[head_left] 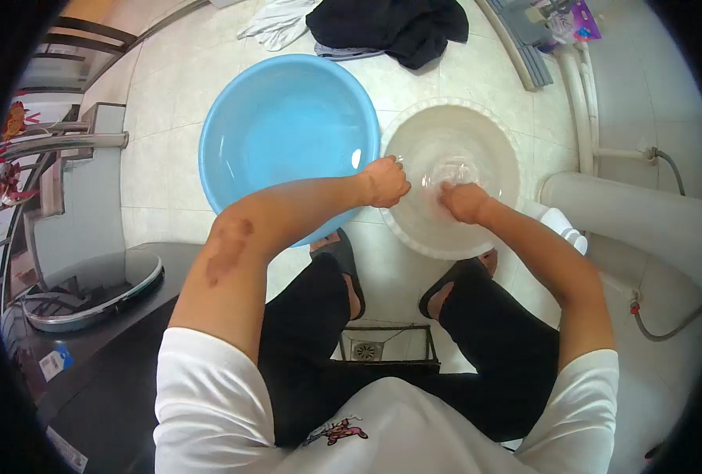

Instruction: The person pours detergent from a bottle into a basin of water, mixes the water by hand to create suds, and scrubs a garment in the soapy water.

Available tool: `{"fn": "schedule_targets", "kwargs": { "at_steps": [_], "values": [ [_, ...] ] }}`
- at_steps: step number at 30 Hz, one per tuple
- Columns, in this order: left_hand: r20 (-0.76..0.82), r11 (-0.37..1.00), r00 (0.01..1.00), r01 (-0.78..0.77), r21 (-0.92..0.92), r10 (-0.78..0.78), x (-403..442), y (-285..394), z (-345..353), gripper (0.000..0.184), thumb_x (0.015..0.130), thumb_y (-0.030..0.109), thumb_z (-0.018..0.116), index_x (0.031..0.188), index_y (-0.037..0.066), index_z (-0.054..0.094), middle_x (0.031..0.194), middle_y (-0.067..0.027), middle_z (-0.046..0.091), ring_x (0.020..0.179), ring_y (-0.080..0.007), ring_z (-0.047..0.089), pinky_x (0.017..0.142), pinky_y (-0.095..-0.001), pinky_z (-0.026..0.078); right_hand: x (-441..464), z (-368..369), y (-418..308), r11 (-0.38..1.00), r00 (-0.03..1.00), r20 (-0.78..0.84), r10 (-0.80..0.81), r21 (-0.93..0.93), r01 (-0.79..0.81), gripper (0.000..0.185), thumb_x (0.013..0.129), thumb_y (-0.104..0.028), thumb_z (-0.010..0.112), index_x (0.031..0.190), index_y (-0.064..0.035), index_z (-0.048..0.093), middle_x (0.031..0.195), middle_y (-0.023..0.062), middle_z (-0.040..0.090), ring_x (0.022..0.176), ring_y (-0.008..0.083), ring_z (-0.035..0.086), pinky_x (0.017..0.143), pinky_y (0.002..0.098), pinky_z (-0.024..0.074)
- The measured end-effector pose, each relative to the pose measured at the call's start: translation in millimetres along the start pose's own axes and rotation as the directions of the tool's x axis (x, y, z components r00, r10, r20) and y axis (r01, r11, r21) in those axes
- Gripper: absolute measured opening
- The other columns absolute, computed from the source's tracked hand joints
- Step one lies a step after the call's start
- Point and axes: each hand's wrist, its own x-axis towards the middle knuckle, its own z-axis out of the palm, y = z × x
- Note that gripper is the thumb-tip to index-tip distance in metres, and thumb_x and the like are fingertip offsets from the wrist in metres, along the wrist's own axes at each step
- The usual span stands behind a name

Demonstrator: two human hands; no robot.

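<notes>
Both holds unclear | left fingers [399,178] curled | right fingers [450,194] blurred in white basin [495,142], opening: cannot tell

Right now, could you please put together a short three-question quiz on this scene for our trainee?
1. True or false: the right hand is inside the white basin.
2. Multiple choice: what lies on the floor beyond the blue basin?
A) a mop
B) black cloth
C) a bucket
3. Short answer: where is the left hand?

Key:
1. True.
2. B.
3. At the edge of the white basin, on the side nearest the blue basin; whether it touches the rim cannot be told.
</notes>
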Motion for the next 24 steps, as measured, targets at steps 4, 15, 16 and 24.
{"fn": "schedule_targets", "kwargs": {
  "at_steps": [4, 15, 16, 24],
  "values": [
    [-0.026, 1.0, 1.0, -0.015, 0.014, 0.015, -1, 0, -2, 0.022, 0.085, 0.028, 0.061, 0.092, 0.011, 0.072, 0.091, -0.0087, 0.072, 0.096, -0.0244, 0.066, 0.086, -0.0385, 0.047, 2, -6, 11, 0.944, 0.941, 0.087, 0.326, -0.076, -0.32, 0.028, 0.087, -0.018, 0.062, 0.112, -0.0084, 0.067, 0.127, 0.0179, 0.06, 0.1, 0.0326, 0.067, 0.086, 0.0448, 0.055],
    [-0.04, 1.0, 0.999, -0.004, 0.02, 0.005, -2, -2, 0, 0.018, 0.081, 0.025, 0.063, 0.088, 0.011, 0.071, 0.085, -0.0086, 0.07, 0.091, -0.0245, 0.065, 0.084, -0.0379, 0.048, 3, -11, 2, 0.96, 0.955, 0.136, 0.263, 0.059, -0.273, 0.056, 0.08, -0.015, 0.066, 0.133, -0.0053, 0.053, 0.132, 0.017, 0.058, 0.118, 0.0347, 0.059, 0.098, 0.0442, 0.0496],
    [-0.048, 1.0, 0.999, -0.013, 0.006, 0.013, -2, -1, 0, 0.018, 0.082, 0.025, 0.063, 0.088, 0.011, 0.071, 0.085, -0.0086, 0.071, 0.09, -0.0248, 0.066, 0.084, -0.0379, 0.048, 6, -6, 3, 0.939, 0.904, 0.27, 0.331, 0.004, -0.345, 0.056, 0.08, -0.016, 0.067, 0.133, -0.005, 0.053, 0.131, 0.0171, 0.057, 0.118, 0.0362, 0.058, 0.099, 0.0448, 0.0487],
    [-0.04, 1.0, 0.999, 0.014, -0.003, -0.014, -6, 1, -8, 0.018, 0.083, 0.026, 0.064, 0.088, 0.011, 0.072, 0.087, -0.0088, 0.072, 0.091, -0.0252, 0.067, 0.084, -0.038, 0.049, 5, -22, 0, 0.976, 0.979, -0.012, 0.204, 0.086, -0.202, 0.058, 0.078, -0.013, 0.066, 0.133, -0.0053, 0.051, 0.129, 0.0197, 0.057, 0.119, 0.0334, 0.058, 0.098, 0.044, 0.049]
  ]
}}
